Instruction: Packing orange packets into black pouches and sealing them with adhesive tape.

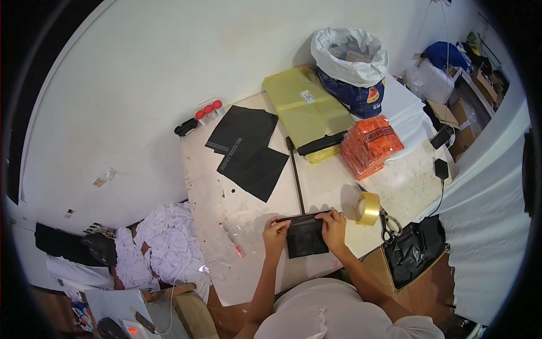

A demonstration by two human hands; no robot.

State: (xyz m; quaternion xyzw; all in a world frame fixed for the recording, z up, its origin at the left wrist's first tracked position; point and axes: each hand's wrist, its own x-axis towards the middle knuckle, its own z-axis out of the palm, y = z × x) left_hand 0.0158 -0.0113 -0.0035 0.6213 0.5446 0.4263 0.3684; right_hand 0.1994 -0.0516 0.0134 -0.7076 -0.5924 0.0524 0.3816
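A black plastic mailing bag (307,240) lies on the table's near edge in front of me. My left hand (275,233) pinches its upper left corner, and my right hand (333,229) grips the upper right corner. A folded strip runs along the bag's top edge between my fingers. From that edge a thin dark rod (297,178) stretches away across the table; whether it touches the bag I cannot tell. Beyond my hands, several flat black mailing bags (254,169) lie overlapping. To my right stands a roll of yellowish clear tape (368,209), next to black-handled scissors (388,227).
Orange packets (372,144) are stacked at the right, near yellow wrapped packs (305,101) and a blue-and-white sack (353,79). A red-and-white marker (232,240) lies left. Red-capped items (209,109) sit by the wall. A carton lined with black plastic (415,251) stands below right.
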